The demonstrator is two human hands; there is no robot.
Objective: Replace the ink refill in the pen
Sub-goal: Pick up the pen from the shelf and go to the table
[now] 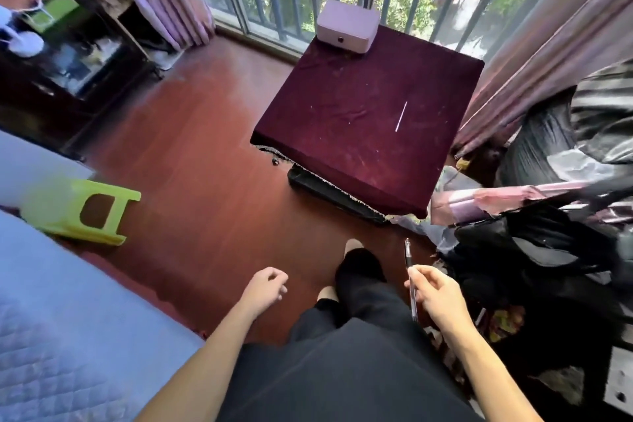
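Note:
My right hand (433, 289) grips a dark pen (410, 271) near its middle, with the pen upright and its tip end pointing away from me. My left hand (267, 286) hovers over the floor with fingers loosely curled and nothing visible in it. A thin white refill (401, 116) lies alone on the dark red cloth of the small table (342, 134), well ahead of both hands.
A pale pink box (347, 26) sits at the table's far edge by the barred window. A green plastic stool (82, 211) lies on its side on the wooden floor at left. A blue bed is at lower left; dark bags are piled at right.

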